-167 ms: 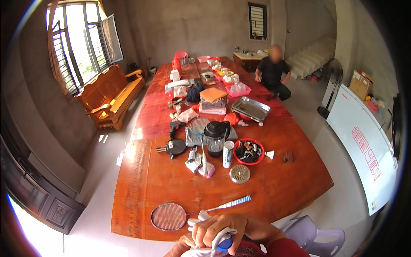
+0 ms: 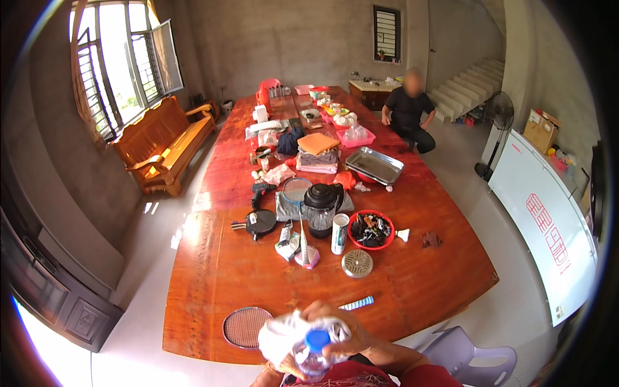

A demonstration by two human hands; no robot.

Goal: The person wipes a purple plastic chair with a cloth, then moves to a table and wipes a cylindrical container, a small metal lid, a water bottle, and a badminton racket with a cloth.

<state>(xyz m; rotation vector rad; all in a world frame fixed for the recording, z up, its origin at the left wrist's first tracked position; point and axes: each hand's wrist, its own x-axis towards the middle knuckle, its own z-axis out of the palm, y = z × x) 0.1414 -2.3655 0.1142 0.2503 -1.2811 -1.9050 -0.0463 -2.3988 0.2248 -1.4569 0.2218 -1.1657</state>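
A clear plastic bottle [image 2: 312, 364] with a blue cap [image 2: 317, 340] is held close to my body, just past the table's near edge. My left hand [image 2: 288, 369] is closed at the bottle's lower left side, partly covered by a bunched white cloth [image 2: 282, 337]. From the right, my right hand [image 2: 348, 335] grips the cloth, its fingers over the top and its thumb beside the bottle's neck. Behind them a badminton racket [image 2: 247, 327] lies on the table, its shaft hidden by the cloth and hands, its blue-and-white grip [image 2: 356, 303] showing beyond.
The long red-brown table [image 2: 213, 277] carries a blender jug [image 2: 320, 209], a white tube [image 2: 339, 233], a red bowl of small items [image 2: 372, 230], a round metal lid [image 2: 357, 264] and a metal tray [image 2: 375, 166]. A purple chair [image 2: 461, 351] stands at right; a person [image 2: 411, 109] crouches farther back.
The bottle and cloth have tipped so that the blue cap and the clear body now show. My hands have shifted a little left and up, covering more of the racket.
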